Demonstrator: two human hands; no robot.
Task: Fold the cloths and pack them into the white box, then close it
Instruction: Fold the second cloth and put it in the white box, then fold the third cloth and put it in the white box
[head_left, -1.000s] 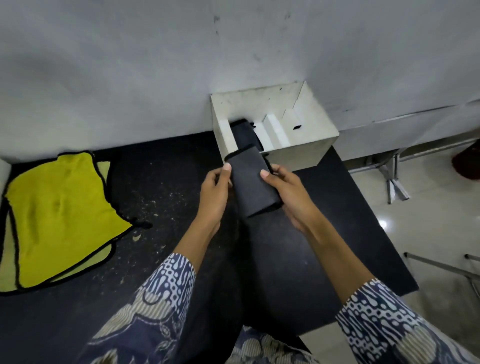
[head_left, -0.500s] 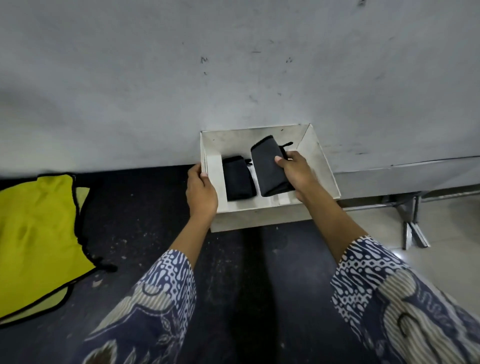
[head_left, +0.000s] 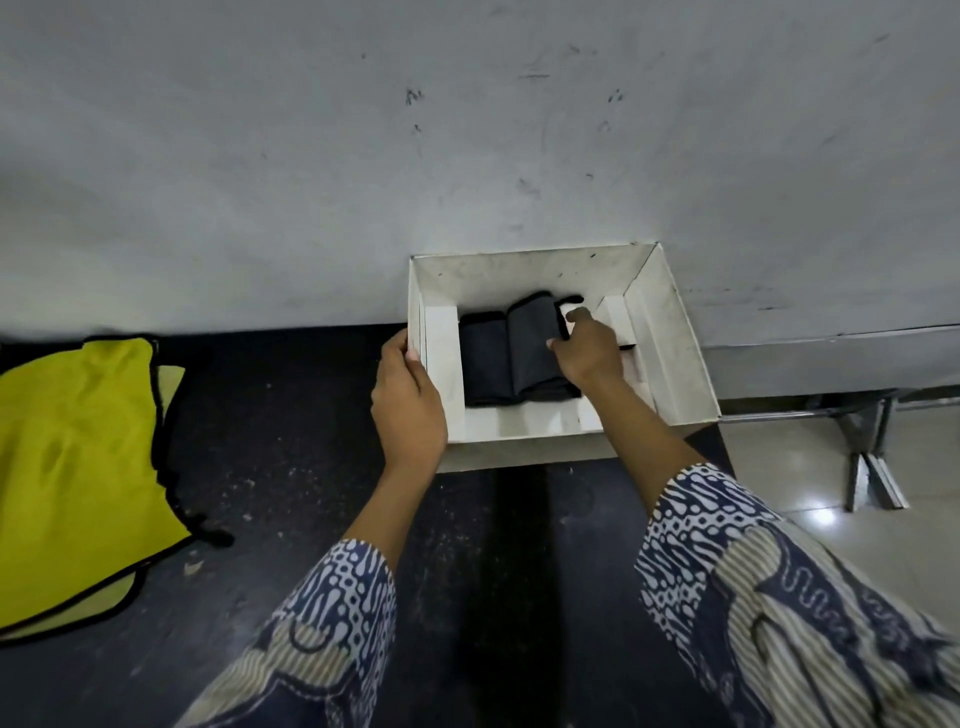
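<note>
My left hand (head_left: 408, 395) grips white box (head_left: 670, 332) left wall; right hand (head_left: 587, 348) fingers curl on 2nd folded black cloth (head_left: 532, 338), touching 1st cloth (head_left: 485, 364). Free room at box's right side. 1 yellow cloth (head_left: 78, 467) well left of box.

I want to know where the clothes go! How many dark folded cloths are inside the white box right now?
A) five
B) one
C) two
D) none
C: two dark folded cloths lie side by side in the white box, the left cloth and the right cloth, which the right hand is holding.
</note>
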